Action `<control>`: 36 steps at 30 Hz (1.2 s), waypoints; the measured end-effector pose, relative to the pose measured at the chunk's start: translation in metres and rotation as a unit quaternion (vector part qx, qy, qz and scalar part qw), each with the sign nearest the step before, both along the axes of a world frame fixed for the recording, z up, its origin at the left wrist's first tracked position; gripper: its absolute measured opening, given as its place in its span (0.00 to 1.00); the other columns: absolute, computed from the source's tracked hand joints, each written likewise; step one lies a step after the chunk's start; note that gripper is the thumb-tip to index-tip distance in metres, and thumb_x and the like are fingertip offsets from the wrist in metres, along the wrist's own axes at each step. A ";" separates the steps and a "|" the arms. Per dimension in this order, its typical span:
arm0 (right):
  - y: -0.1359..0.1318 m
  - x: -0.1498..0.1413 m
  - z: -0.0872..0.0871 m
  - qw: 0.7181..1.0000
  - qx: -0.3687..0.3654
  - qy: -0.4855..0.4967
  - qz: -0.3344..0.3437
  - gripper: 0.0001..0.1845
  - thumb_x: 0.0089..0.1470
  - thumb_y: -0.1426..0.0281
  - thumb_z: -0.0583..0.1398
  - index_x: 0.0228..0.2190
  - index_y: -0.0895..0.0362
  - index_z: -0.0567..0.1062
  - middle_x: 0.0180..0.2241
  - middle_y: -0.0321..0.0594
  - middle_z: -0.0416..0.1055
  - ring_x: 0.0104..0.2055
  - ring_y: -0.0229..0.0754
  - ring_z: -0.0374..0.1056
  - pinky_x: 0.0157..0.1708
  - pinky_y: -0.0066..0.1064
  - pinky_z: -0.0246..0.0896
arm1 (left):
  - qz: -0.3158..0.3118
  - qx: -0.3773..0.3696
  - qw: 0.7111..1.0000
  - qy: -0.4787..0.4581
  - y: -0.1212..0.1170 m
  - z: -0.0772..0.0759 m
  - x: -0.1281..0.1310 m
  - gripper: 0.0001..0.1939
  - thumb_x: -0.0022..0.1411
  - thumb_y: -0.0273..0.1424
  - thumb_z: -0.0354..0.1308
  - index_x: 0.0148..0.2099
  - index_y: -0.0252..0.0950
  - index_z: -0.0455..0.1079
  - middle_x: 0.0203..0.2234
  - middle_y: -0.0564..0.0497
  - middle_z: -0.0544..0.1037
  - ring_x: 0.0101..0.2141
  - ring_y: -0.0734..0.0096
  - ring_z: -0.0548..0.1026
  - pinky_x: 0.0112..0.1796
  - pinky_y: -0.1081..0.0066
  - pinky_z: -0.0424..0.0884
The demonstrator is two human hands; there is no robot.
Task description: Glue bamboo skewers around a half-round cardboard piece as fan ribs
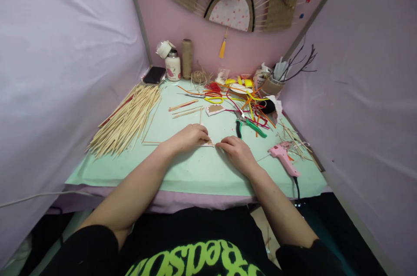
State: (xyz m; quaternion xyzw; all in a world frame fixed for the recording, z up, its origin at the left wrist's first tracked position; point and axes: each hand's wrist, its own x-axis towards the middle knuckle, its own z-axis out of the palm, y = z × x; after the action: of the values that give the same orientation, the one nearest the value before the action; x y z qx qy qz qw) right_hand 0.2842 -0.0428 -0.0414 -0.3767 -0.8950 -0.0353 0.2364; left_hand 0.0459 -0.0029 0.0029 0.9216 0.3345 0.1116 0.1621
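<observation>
My left hand (190,136) lies knuckles up on the mint-green table cover (195,167), fingers curled over a small pale paper-and-stick piece (210,142). Just to its right, my right hand (236,149) pinches the same piece at its right end. Thin sticks (153,141) run out to the left from under my left hand. Most of the piece is hidden beneath my fingers.
A big pile of bamboo sticks (127,119) lies at the left. Green-handled pliers (250,126), coloured pipe cleaners (241,98) and a pink glue gun (284,158) sit to the right. A bottle (173,66), twine spool (186,58) and phone (154,74) stand at the back.
</observation>
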 end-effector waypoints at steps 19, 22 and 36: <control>-0.002 -0.001 -0.002 1.000 0.011 -0.001 0.021 0.16 0.58 0.82 0.57 0.42 0.55 0.80 0.36 0.43 0.75 0.39 0.43 0.67 0.38 0.33 0.62 | -0.004 0.010 1.000 -0.005 0.000 -0.006 -0.001 0.12 0.64 0.27 0.56 0.45 0.38 0.80 0.42 0.46 0.80 0.43 0.63 0.76 0.45 0.66 0.67; -0.005 0.000 -0.002 1.000 0.007 0.003 0.029 0.17 0.59 0.82 0.56 0.42 0.56 0.80 0.37 0.43 0.75 0.39 0.43 0.67 0.38 0.33 0.62 | -0.002 0.008 1.000 0.004 -0.004 -0.004 -0.001 0.12 0.65 0.28 0.56 0.45 0.39 0.80 0.43 0.46 0.80 0.43 0.63 0.75 0.46 0.65 0.66; -0.001 0.001 -0.002 0.999 0.019 0.005 0.044 0.15 0.61 0.80 0.56 0.42 0.56 0.80 0.35 0.42 0.75 0.38 0.43 0.66 0.37 0.33 0.61 | 0.047 0.005 0.998 0.031 -0.011 0.001 0.001 0.12 0.65 0.31 0.55 0.45 0.43 0.80 0.45 0.48 0.80 0.49 0.60 0.70 0.46 0.63 0.62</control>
State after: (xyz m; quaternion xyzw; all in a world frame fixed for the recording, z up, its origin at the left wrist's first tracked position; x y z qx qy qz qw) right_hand 0.2849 -0.0439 -0.0434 -0.3330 -0.9085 -0.0400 0.2493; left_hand 0.0470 -0.0139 0.0039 0.9087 0.3821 0.0920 0.1411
